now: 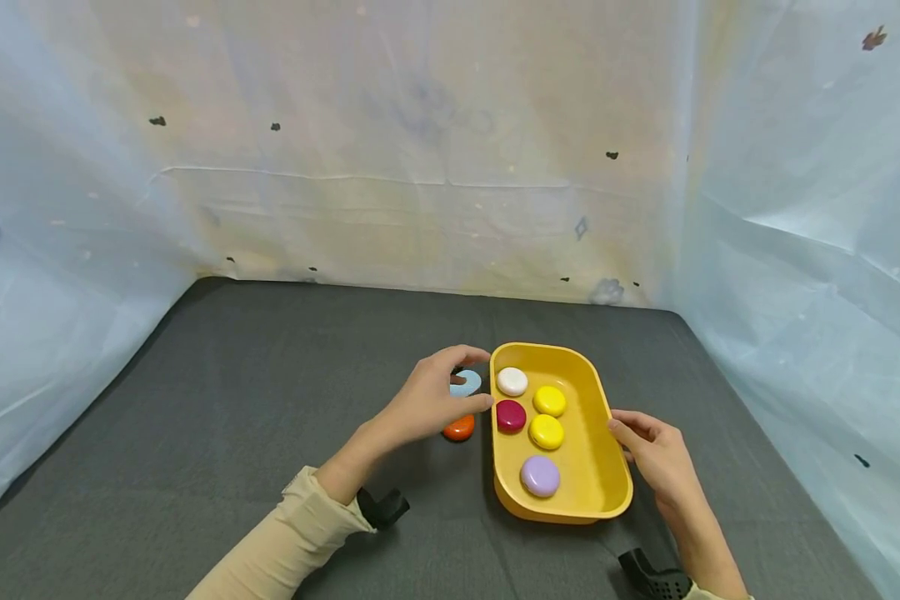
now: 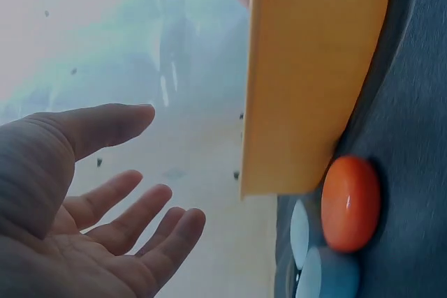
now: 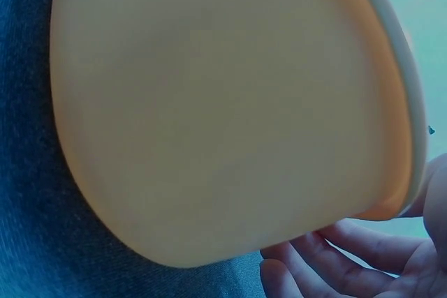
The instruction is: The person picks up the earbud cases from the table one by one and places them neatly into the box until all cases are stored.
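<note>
A yellow tray (image 1: 592,467) holds several glossy rounded discs: a white disc (image 1: 512,382), a crimson disc (image 1: 511,416), an upper yellow disc (image 1: 550,401), a lower yellow disc (image 1: 547,432) and a lavender disc (image 1: 540,476). My right hand (image 1: 656,454) grips the tray's right side, thumb at the rim and fingers outside the wall (image 3: 209,137). To the tray's left hovers my left hand (image 1: 437,396), fingers spread and holding nothing; the left wrist view shows a gap between it and the wall. Beneath it are an orange-red disc (image 2: 351,204) and light blue pieces (image 2: 328,273), partly hidden in the head view.
Dark grey cloth (image 1: 195,433) covers the table. Pale patterned sheeting (image 1: 420,167) hangs along the back and both sides. A black wrist strap (image 1: 382,508) shows on the left wrist, and another black strap (image 1: 656,575) on the right.
</note>
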`<act>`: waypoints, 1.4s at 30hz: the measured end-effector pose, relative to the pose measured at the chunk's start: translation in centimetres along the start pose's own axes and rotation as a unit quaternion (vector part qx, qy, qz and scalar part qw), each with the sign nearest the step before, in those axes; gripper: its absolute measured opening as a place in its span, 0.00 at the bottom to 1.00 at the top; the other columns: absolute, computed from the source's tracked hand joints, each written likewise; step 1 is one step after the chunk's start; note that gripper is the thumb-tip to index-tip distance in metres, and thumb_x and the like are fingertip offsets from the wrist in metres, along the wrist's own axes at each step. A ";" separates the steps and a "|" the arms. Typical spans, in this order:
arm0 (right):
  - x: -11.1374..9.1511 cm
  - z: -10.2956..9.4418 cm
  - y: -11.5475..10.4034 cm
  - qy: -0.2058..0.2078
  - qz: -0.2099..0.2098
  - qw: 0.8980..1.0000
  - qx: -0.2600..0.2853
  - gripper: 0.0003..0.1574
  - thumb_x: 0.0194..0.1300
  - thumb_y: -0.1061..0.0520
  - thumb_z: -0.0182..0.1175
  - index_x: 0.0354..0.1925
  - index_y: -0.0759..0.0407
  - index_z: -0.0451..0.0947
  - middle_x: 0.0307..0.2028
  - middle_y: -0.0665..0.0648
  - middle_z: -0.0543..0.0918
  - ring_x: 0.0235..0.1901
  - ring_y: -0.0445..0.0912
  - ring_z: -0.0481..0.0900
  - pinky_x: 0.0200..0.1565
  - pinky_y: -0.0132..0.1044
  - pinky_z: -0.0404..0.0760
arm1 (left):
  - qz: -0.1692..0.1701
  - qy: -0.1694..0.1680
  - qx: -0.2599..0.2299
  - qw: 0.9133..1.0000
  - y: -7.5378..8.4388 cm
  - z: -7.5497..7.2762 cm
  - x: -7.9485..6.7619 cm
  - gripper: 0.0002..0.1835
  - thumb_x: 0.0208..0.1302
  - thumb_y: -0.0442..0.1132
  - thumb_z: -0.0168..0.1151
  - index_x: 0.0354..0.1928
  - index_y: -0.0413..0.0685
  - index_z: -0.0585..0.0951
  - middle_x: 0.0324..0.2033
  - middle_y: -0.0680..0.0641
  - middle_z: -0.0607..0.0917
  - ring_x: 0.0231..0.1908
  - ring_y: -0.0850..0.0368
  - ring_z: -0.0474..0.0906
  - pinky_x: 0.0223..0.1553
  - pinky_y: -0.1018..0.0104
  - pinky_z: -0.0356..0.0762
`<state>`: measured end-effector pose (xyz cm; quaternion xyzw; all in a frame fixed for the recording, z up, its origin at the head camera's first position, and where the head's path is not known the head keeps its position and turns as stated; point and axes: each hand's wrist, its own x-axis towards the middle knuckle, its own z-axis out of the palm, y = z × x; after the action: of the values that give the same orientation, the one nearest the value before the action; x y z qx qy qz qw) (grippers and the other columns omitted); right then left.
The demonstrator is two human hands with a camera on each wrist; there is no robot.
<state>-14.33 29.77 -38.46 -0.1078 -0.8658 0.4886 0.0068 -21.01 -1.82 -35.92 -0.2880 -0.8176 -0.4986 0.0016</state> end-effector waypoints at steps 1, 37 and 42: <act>0.0 0.0 0.0 0.000 0.001 1.000 0.000 0.28 0.74 0.48 0.56 0.62 0.65 0.74 0.54 0.63 0.80 0.49 0.51 0.77 0.43 0.31 0.79 | -0.002 0.005 0.002 1.000 -0.2 -0.2 0.1 0.28 0.59 0.40 0.72 0.61 0.45 0.76 0.57 0.47 0.77 0.55 0.52 0.75 0.55 0.57 0.75; -0.1 0.1 0.0 0.003 0.006 1.000 0.004 0.27 0.74 0.49 0.56 0.61 0.66 0.74 0.54 0.63 0.79 0.50 0.53 0.76 0.44 0.33 0.78 | -0.152 -0.012 0.014 0.988 -7.4 -1.8 0.9 0.37 0.49 0.41 0.79 0.63 0.43 0.75 0.59 0.45 0.77 0.61 0.48 0.71 0.60 0.50 0.69; 0.0 0.2 -0.1 0.006 0.014 1.000 0.004 0.27 0.74 0.49 0.56 0.61 0.66 0.74 0.54 0.63 0.79 0.50 0.54 0.76 0.44 0.36 0.79 | -0.153 -0.008 0.026 0.988 -7.4 -1.3 0.9 0.37 0.48 0.39 0.80 0.62 0.41 0.75 0.58 0.45 0.78 0.60 0.48 0.71 0.60 0.52 0.69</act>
<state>-14.33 29.55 -38.52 -0.1228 -0.8623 0.4912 0.0056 -25.61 -5.00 -41.00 -0.1637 -0.8644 -0.4697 -0.0738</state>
